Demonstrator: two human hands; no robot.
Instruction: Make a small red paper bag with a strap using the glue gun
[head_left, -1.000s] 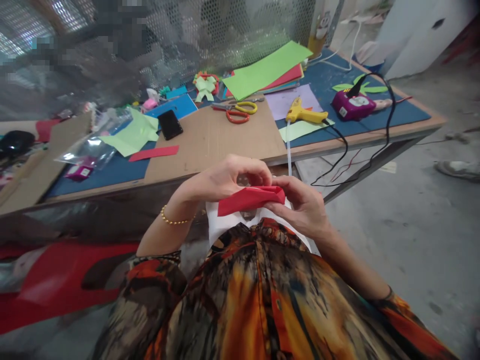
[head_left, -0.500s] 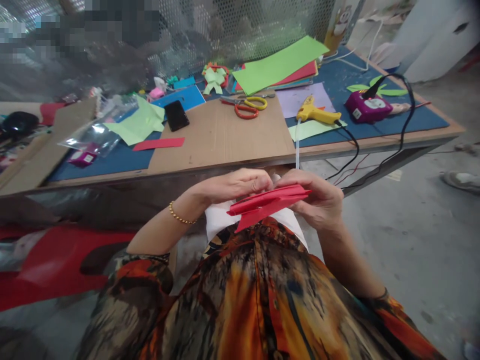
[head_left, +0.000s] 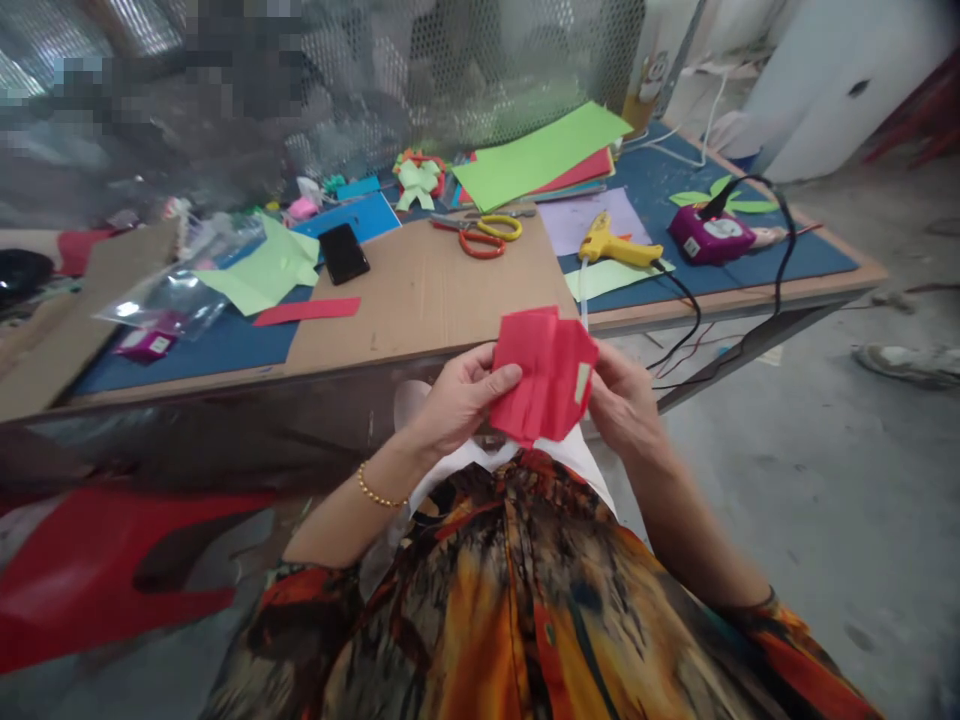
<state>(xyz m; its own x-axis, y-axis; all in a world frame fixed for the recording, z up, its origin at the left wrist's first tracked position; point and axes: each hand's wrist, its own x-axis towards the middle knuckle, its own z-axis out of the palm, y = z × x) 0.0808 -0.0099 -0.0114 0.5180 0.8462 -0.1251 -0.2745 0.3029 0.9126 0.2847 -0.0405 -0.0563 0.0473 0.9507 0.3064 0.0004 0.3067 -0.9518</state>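
A folded red paper piece (head_left: 529,375) is held between both hands in front of the table edge, its broad face turned up toward me. Pleat-like folds run down its middle, and a small pale patch shows near its right side. My left hand (head_left: 466,395) pinches the left edge, thumb on top and fingers mostly behind. At the right edge, my right hand (head_left: 626,400) grips the paper; some of its fingertips are hidden behind it.
On the table lie cardboard (head_left: 420,295), scissors (head_left: 484,235), a black phone (head_left: 343,253), a red strip (head_left: 307,311) and green paper (head_left: 266,265). A yellow glue gun (head_left: 619,245) sits right, its cord running to a purple power socket (head_left: 709,235). A red stool (head_left: 97,570) stands lower left.
The red paper has turned from nearly edge-on to face-up and risen slightly. My left hand has shifted from over its top to its left edge. The view has moved a little.
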